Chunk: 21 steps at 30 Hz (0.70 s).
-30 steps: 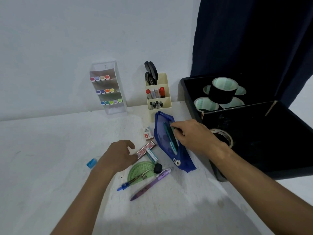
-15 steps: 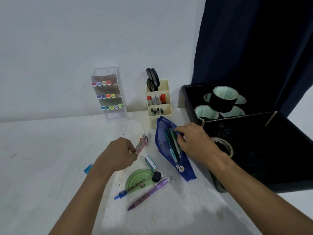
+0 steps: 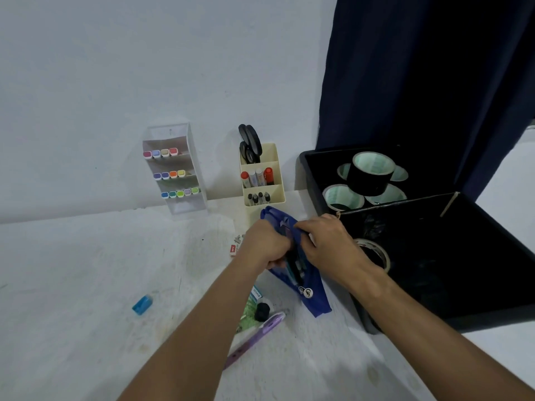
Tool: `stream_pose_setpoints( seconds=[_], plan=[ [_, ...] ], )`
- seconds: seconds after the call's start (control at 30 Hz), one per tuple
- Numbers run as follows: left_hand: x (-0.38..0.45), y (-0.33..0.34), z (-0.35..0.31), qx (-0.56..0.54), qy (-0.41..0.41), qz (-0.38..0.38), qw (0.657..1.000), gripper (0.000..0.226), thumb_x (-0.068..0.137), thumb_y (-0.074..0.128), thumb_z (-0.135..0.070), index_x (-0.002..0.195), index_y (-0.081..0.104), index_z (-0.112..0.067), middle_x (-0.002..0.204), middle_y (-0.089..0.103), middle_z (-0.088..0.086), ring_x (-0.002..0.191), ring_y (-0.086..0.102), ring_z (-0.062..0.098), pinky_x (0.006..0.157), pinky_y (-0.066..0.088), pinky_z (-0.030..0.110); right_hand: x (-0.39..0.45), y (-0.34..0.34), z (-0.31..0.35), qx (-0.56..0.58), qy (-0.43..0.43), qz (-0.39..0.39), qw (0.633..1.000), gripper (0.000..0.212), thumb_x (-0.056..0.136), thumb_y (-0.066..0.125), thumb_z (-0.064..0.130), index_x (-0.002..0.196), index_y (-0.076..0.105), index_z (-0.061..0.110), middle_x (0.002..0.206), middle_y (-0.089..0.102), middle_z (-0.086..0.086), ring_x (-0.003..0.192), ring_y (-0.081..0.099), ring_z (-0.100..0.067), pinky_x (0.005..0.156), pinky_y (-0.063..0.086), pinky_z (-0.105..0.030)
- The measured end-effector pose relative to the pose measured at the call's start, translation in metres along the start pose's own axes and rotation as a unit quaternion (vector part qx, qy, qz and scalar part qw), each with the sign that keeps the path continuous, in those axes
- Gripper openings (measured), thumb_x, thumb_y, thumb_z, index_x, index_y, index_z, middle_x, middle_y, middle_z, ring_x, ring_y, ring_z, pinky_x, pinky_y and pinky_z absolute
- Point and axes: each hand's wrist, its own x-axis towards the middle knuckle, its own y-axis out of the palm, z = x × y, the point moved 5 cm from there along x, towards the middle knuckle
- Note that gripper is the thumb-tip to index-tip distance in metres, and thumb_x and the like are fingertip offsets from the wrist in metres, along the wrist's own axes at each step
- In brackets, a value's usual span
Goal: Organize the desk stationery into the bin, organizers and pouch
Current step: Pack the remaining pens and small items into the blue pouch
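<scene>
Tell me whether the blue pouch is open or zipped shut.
Open. The blue pouch gapes along its top, pens showing inside, while the left hand and right hand hold its edges apart.

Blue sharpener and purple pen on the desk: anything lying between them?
Head view: only the person's left forearm crosses above that stretch between the small blue sharpener and the purple pen; the white desk there looks bare.

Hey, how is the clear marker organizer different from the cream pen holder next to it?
The clear marker organizer is see-through and holds rows of pastel-capped markers lying slanted; the cream pen holder is opaque, with markers upright. The cream pen holder carries black-handled scissors in its back section; the clear marker organizer holds markers only. Both have three tiers and stand by the wall.
</scene>
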Motion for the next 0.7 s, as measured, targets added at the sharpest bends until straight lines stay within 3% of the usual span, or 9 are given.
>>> stream_pose_setpoints(
  seconds=[0.23, 0.33, 0.43, 0.53, 0.63, 0.7],
  plan=[
    [-0.001, 0.006, -0.005, 0.105, 0.039, 0.020, 0.994, 0.016, 0.083, 0.056, -0.017, 0.074, 0.062, -0.005, 0.057, 0.054, 0.007, 0.048, 0.047, 0.017, 0.042, 0.034, 0.023, 0.001, -0.002, -0.001, 0.008, 0.010, -0.008, 1.000, 0.024, 0.088, 0.051, 0.010, 0.100, 0.071, 0.005, 0.091, 0.068, -0.017, 0.085, 0.058, -0.034, 0.089, 0.040, -0.036],
    [-0.008, -0.006, 0.002, 0.101, 0.049, 0.021, 0.993, 0.019, 0.083, 0.058, -0.014, 0.079, 0.068, 0.001, 0.056, 0.055, 0.007, 0.047, 0.047, 0.017, 0.038, 0.032, 0.018, 0.000, -0.003, -0.001, 0.018, 0.008, -0.014, 1.000, 0.027, 0.090, 0.047, 0.016, 0.100, 0.071, 0.007, 0.091, 0.069, -0.015, 0.085, 0.058, -0.032, 0.092, 0.041, -0.040],
    [-0.018, -0.025, 0.017, 0.072, 0.054, 0.008, 0.996, 0.018, 0.081, 0.065, -0.018, 0.083, 0.072, -0.001, 0.067, 0.064, 0.011, 0.048, 0.050, 0.015, 0.032, 0.029, 0.011, -0.003, -0.003, -0.002, 0.025, 0.001, -0.013, 1.000, 0.027, 0.092, 0.048, 0.017, 0.109, 0.068, 0.013, 0.095, 0.069, -0.011, 0.085, 0.055, -0.027, 0.095, 0.040, -0.039],
    [-0.034, -0.043, 0.036, 0.087, 0.058, 0.002, 0.995, 0.014, 0.080, 0.071, -0.024, 0.079, 0.072, -0.010, 0.060, 0.061, -0.002, 0.046, 0.052, 0.008, 0.034, 0.033, 0.011, -0.003, 0.002, -0.004, 0.044, 0.003, 0.010, 0.999, 0.032, 0.094, 0.047, 0.020, 0.122, 0.063, 0.023, 0.099, 0.066, -0.003, 0.088, 0.048, -0.019, 0.091, 0.041, -0.034],
    [-0.053, -0.044, 0.056, 0.146, 0.061, 0.055, 0.986, 0.016, 0.076, 0.075, -0.028, 0.070, 0.070, -0.014, 0.052, 0.059, -0.010, 0.044, 0.052, 0.001, 0.043, 0.040, 0.013, -0.004, 0.003, -0.002, 0.058, 0.005, 0.024, 0.998, 0.033, 0.095, 0.047, 0.021, 0.125, 0.061, 0.021, 0.104, 0.065, -0.004, 0.097, 0.055, -0.023, 0.087, 0.043, -0.032],
    [-0.062, -0.033, 0.069, 0.199, 0.064, 0.097, 0.973, 0.014, 0.074, 0.075, -0.028, 0.073, 0.072, -0.014, 0.061, 0.064, -0.008, 0.051, 0.054, 0.002, 0.053, 0.047, 0.018, -0.005, 0.001, 0.002, 0.062, 0.003, 0.025, 0.998, 0.034, 0.095, 0.047, 0.021, 0.126, 0.060, 0.018, 0.108, 0.065, -0.005, 0.099, 0.056, -0.021, 0.087, 0.043, -0.029]
  ],
)
